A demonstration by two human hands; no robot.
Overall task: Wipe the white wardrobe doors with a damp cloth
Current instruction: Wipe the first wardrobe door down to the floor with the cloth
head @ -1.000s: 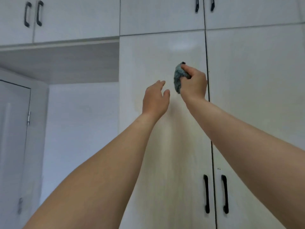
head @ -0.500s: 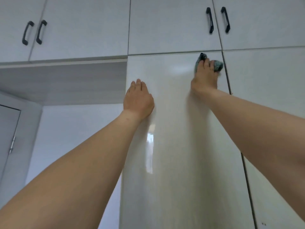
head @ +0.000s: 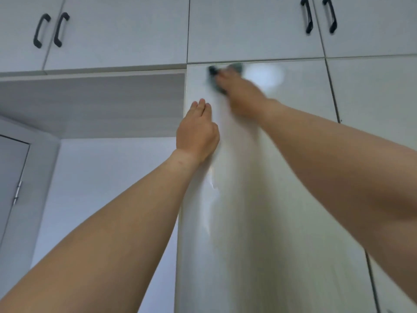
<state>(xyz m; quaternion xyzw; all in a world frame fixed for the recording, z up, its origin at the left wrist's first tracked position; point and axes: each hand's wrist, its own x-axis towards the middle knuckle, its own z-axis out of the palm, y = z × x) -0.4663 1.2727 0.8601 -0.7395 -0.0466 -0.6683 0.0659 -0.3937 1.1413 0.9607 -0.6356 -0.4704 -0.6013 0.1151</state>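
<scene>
Over on the left there's a pair of black handles (head: 50, 30) on the upper cabinets. Left hand (head: 196, 134) lies flat on the tall white wardrobe door (head: 259, 199), fingers straight, gripping nothing. Right hand (head: 241, 93), blurry, presses the dark cloth (head: 214, 74) onto the door's top-left corner, fingers over it.

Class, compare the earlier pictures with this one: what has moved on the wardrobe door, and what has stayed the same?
The right hand swept the dark grey-green cloth from the tall white wardrobe door's top right corner leftward along its upper edge. The left hand stayed flat against the door's left side; the door stayed shut.
</scene>
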